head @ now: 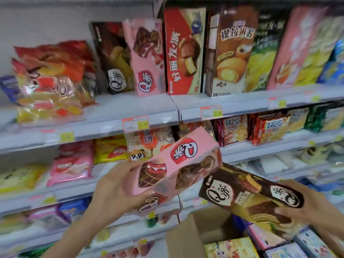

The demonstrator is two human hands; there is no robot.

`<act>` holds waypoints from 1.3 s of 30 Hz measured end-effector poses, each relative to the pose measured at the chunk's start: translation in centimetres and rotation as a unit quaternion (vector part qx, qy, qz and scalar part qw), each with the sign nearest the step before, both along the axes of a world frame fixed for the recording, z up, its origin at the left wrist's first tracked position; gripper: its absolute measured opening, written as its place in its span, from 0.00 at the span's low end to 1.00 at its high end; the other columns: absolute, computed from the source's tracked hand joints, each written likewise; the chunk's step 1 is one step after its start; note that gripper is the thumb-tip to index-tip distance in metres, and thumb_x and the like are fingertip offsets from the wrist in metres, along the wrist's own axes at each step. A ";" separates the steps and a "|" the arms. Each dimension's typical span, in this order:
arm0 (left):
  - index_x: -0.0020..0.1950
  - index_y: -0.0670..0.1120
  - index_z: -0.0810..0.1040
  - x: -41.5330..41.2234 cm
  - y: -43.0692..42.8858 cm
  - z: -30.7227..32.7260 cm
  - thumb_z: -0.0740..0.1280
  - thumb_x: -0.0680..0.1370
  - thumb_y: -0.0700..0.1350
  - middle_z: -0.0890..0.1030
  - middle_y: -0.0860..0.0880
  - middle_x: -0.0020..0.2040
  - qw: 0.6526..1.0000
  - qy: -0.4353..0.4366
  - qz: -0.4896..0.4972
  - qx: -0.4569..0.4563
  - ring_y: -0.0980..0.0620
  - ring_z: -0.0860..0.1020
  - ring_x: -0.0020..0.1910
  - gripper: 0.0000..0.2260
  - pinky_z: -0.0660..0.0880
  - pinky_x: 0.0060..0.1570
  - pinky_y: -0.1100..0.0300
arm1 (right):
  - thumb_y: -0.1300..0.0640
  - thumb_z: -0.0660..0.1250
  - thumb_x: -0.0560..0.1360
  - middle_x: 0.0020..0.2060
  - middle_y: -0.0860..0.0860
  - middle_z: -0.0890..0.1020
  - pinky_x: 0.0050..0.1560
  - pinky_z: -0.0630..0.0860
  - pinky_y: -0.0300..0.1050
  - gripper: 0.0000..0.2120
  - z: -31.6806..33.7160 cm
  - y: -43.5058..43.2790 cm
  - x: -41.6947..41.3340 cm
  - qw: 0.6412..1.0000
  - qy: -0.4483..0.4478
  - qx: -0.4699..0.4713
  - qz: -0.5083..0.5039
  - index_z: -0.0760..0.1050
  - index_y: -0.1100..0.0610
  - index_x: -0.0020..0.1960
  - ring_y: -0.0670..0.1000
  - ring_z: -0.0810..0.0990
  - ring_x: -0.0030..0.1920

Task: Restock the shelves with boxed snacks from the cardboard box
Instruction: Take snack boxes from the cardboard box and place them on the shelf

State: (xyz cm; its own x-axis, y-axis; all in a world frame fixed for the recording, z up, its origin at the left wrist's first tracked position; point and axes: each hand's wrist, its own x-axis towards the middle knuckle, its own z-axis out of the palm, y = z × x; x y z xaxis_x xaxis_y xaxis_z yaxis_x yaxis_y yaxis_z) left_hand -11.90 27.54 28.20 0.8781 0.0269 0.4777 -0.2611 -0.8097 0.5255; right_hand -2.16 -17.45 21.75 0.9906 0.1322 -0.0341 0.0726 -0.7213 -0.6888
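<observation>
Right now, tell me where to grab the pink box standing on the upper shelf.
Take the pink box by its top end, coming from the front. It stands upright, slightly tilted, with the dark box and the red box close beside it, so probably only the top is free.

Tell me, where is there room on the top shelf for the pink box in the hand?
The top shelf is bare along its front, between the heap of bags and the red box, in front of the standing brown box and standing pink box. Right of the red box, boxes stand packed tight; the lower shelves are full.
</observation>
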 end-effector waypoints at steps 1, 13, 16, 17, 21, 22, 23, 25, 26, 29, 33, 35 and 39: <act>0.57 0.77 0.66 -0.4 0.7 1.2 0.67 0.59 0.67 0.72 0.76 0.53 1.000 -0.017 -0.005 -0.014 0.76 0.70 0.52 0.27 0.62 0.50 0.81 | 0.26 0.74 0.40 0.44 0.44 0.84 0.44 0.76 0.34 0.40 0.9 0.3 -0.2 1.000 -0.003 0.013 0.005 0.71 0.27 0.51 0.38 0.81 0.44; 0.62 0.45 0.71 8.2 6.5 12.5 0.71 0.72 0.49 0.78 0.52 0.49 0.969 -0.166 0.074 -0.164 0.55 0.77 0.46 0.21 0.74 0.43 0.63 | 0.24 0.72 0.40 0.44 0.35 0.82 0.36 0.77 0.34 0.40 12.1 9.5 -2.4 0.986 -0.108 0.097 0.086 0.72 0.29 0.52 0.41 0.82 0.42; 0.65 0.44 0.69 11.1 4.8 13.0 0.71 0.73 0.50 0.77 0.50 0.55 0.977 -0.170 0.031 -0.128 0.53 0.77 0.51 0.24 0.75 0.50 0.57 | 0.24 0.73 0.40 0.46 0.36 0.82 0.40 0.78 0.46 0.41 12.8 10.7 -2.5 0.982 -0.133 0.096 0.091 0.73 0.30 0.54 0.46 0.82 0.44; 0.66 0.44 0.69 12.0 4.3 13.3 0.71 0.73 0.50 0.77 0.49 0.57 0.976 -0.181 0.035 -0.112 0.54 0.76 0.51 0.25 0.73 0.50 0.60 | 0.24 0.72 0.40 0.46 0.35 0.81 0.40 0.78 0.47 0.41 12.9 11.1 -2.4 0.982 -0.137 0.095 0.091 0.72 0.29 0.53 0.46 0.82 0.44; 0.66 0.42 0.68 16.0 3.5 14.0 0.72 0.72 0.49 0.74 0.47 0.60 0.979 -0.194 0.009 -0.055 0.54 0.73 0.55 0.27 0.69 0.51 0.65 | 0.24 0.72 0.41 0.47 0.36 0.82 0.42 0.79 0.45 0.42 13.5 11.5 -2.2 0.980 -0.148 0.094 0.096 0.72 0.31 0.55 0.43 0.82 0.43; 0.66 0.40 0.67 16.9 3.6 13.9 0.72 0.72 0.47 0.73 0.45 0.60 0.982 -0.180 -0.007 -0.051 0.53 0.73 0.56 0.27 0.69 0.52 0.64 | 0.24 0.73 0.42 0.47 0.38 0.82 0.42 0.78 0.43 0.43 13.5 11.4 -2.3 0.979 -0.152 0.097 0.098 0.72 0.32 0.55 0.41 0.82 0.43; 0.66 0.40 0.66 17.9 3.8 13.7 0.72 0.72 0.45 0.73 0.44 0.59 0.986 -0.158 -0.018 -0.057 0.52 0.73 0.56 0.26 0.69 0.53 0.64 | 0.25 0.73 0.42 0.47 0.39 0.82 0.41 0.78 0.39 0.42 13.6 11.4 -2.4 0.978 -0.154 0.099 0.099 0.72 0.33 0.56 0.40 0.82 0.43; 0.62 0.39 0.66 19.6 4.2 13.4 0.71 0.73 0.41 0.73 0.42 0.54 0.988 -0.114 -0.007 -0.104 0.50 0.73 0.52 0.21 0.69 0.51 0.64 | 0.26 0.74 0.42 0.47 0.38 0.82 0.39 0.77 0.35 0.41 13.5 11.2 -2.6 0.978 -0.148 0.110 0.097 0.73 0.32 0.55 0.40 0.81 0.44; 0.59 0.40 0.66 20.3 4.4 13.2 0.71 0.73 0.40 0.73 0.42 0.52 0.986 -0.084 0.010 -0.143 0.48 0.74 0.51 0.19 0.70 0.49 0.62 | 0.26 0.74 0.41 0.46 0.38 0.82 0.38 0.77 0.34 0.41 13.5 11.1 -2.6 0.978 -0.144 0.117 0.094 0.73 0.32 0.54 0.39 0.81 0.44; 0.59 0.40 0.67 22.4 6.1 12.4 0.69 0.75 0.43 0.77 0.41 0.57 0.972 0.034 0.026 -0.229 0.43 0.76 0.58 0.17 0.74 0.57 0.52 | 0.26 0.74 0.40 0.45 0.39 0.83 0.38 0.78 0.34 0.40 13.3 10.6 -2.7 0.979 -0.137 0.131 0.078 0.74 0.32 0.52 0.41 0.82 0.42; 0.64 0.41 0.68 24.5 8.2 11.9 0.67 0.75 0.56 0.74 0.42 0.64 0.982 0.097 0.096 -0.130 0.42 0.75 0.60 0.25 0.73 0.60 0.46 | 0.26 0.74 0.39 0.45 0.40 0.83 0.39 0.78 0.41 0.42 13.7 10.9 -2.6 0.978 -0.123 0.151 0.071 0.75 0.33 0.52 0.43 0.82 0.43; 0.63 0.42 0.70 24.3 8.5 12.5 0.65 0.73 0.61 0.74 0.41 0.64 0.983 0.097 0.136 -0.076 0.40 0.74 0.60 0.28 0.73 0.59 0.45 | 0.26 0.73 0.39 0.45 0.40 0.83 0.40 0.77 0.43 0.41 14.3 11.9 -2.4 0.973 -0.124 0.175 0.081 0.76 0.34 0.52 0.43 0.82 0.43; 0.60 0.38 0.73 17.3 6.6 15.0 0.55 0.78 0.62 0.79 0.39 0.52 0.964 -0.018 0.067 -0.258 0.42 0.78 0.51 0.28 0.75 0.51 0.49 | 0.35 0.75 0.44 0.43 0.40 0.83 0.39 0.75 0.36 0.35 16.1 15.9 -1.4 0.955 -0.144 0.232 0.115 0.77 0.40 0.51 0.41 0.82 0.42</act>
State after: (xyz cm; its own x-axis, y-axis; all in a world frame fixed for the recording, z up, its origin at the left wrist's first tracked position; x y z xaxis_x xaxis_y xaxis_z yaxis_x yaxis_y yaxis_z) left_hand 5.45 34.17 43.18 0.8331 0.3810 0.4010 -0.1982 -0.4712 0.8595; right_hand -3.56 -1.57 37.85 0.8929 0.2818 0.3511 0.4275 -0.2864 -0.8574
